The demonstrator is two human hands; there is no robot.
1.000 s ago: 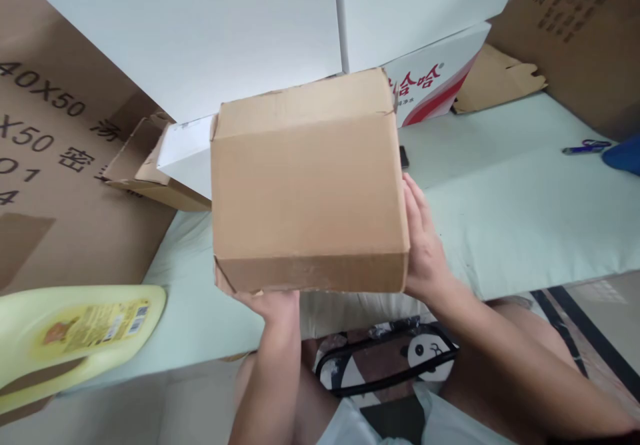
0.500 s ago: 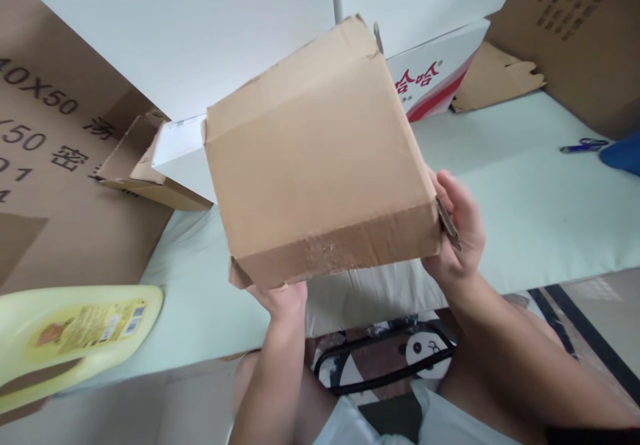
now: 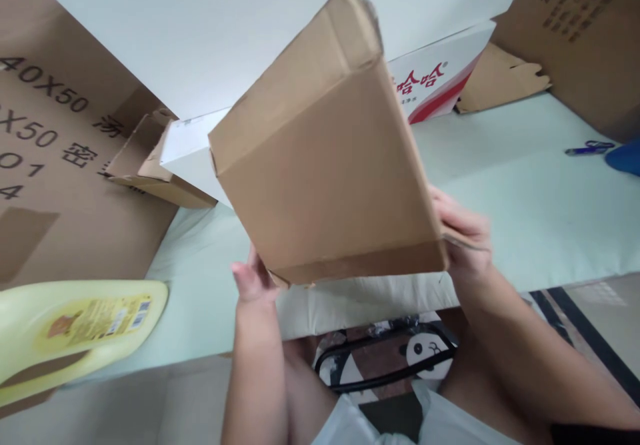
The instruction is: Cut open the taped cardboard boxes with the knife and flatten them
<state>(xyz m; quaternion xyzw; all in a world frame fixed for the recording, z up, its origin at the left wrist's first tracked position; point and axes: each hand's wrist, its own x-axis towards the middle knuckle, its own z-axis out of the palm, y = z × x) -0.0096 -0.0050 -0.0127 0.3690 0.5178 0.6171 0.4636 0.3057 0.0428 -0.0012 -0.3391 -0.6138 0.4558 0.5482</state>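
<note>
A brown cardboard box (image 3: 330, 172) is held up in the air above the bench, tilted so that one broad face and its upper side show. My right hand (image 3: 465, 235) grips its right edge, near a loose flap of card. At the lower left corner is my left hand (image 3: 255, 278), its thumb sticking out to the left and its other fingers mostly hidden behind the box. The box's far side and whatever it may contain are out of sight.
A pale green cloth (image 3: 510, 198) covers the bench. Behind stand a white box (image 3: 195, 152), an open carton (image 3: 135, 158) and a white-and-red box (image 3: 440, 78). Big cartons flank both sides. A yellow plastic item (image 3: 100, 325) lies left; blue-handled scissors (image 3: 590, 148) lie right.
The box has tipped, its top edge rising and more of its upper side showing. My left hand has moved left along the lower edge, with its thumb now visible.
</note>
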